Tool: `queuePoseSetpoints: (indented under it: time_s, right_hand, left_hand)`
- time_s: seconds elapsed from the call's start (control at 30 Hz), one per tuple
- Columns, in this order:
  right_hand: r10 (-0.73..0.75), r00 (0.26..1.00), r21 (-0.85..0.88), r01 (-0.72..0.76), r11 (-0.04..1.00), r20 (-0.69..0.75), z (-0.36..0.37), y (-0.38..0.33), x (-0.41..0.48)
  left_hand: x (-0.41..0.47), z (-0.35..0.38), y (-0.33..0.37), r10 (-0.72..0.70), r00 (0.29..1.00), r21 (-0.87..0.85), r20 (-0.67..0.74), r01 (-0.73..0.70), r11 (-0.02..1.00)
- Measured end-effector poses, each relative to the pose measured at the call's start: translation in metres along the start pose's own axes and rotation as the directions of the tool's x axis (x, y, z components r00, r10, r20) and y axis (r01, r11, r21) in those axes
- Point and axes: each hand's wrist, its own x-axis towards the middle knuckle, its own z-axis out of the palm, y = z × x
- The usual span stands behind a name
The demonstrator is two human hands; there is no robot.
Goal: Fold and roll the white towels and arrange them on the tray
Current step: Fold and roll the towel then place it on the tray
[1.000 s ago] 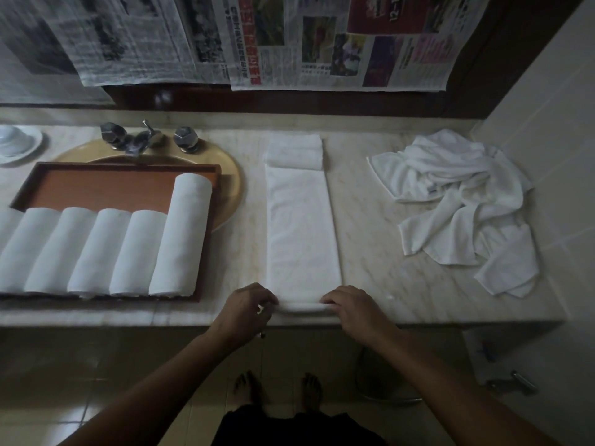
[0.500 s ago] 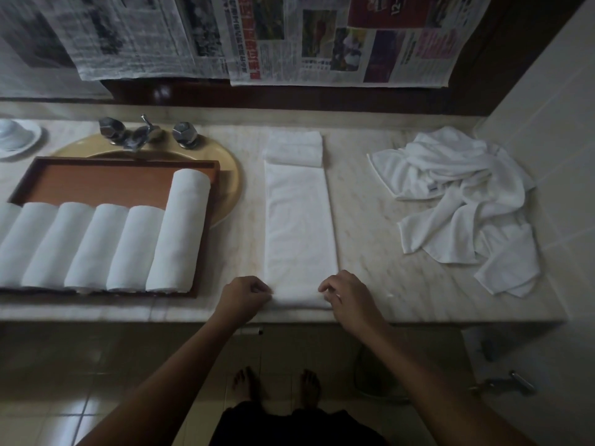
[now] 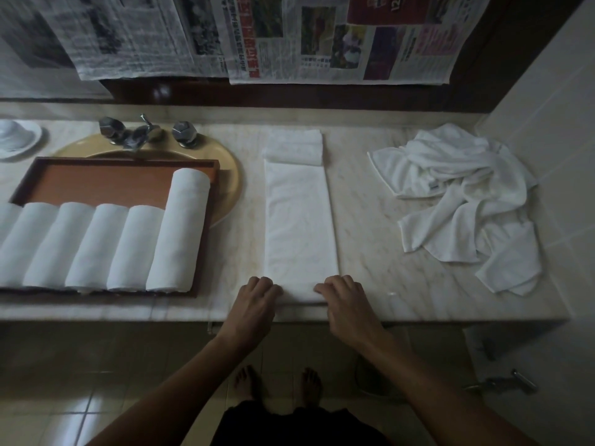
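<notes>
Rolling starts on a folded towel (image 3: 301, 226) on a marble counter (image 3: 386, 268).
The long strip lies between the tray (image 3: 96, 185) of rolled towels (image 3: 138, 246) and a crumpled pile (image 3: 460, 201). Left hand (image 3: 257, 299) and right hand (image 3: 346, 299) curl over its near end, pinching the first turn; next, likely an even, tight roll away.

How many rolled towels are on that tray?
6 rolled towels in a row on the tray: five short, leftmost cut by the frame, one longer at the right. More may be hidden left.
</notes>
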Motion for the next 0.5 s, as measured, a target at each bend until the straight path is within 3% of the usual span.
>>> queuePoseSetpoints:
  time_s: [0.17, 0.27, 0.4, 0.5]
  right_hand:
    - [0.022, 0.999, 0.038, -0.021, 0.999, -0.028, -0.009, 0.005, 0.003]
    - [0.117, 0.992, 0.168, -0.122, 0.978, 0.04, -0.016, 0.011, 0.005]
    - [0.309, 0.949, 0.463, -0.305, 0.832, 0.07, -0.02, 0.019, 0.008]
    - [0.387, 0.92, 0.544, -0.355, 0.76, 0.061, -0.021, 0.019, 0.014]
  left_hand:
    - [0.001, -0.011, -0.005, 0.011, 1.0, -0.042, -0.005, -0.012, 0.999]
    - [0.0, -0.022, -0.005, -0.146, 0.988, -0.21, 0.052, 0.154, 0.966]
    - [0.009, -0.033, -0.01, -0.417, 0.891, -0.422, 0.18, 0.452, 0.785]
    - [0.016, -0.035, -0.018, -0.511, 0.808, -0.521, 0.294, 0.583, 0.623]
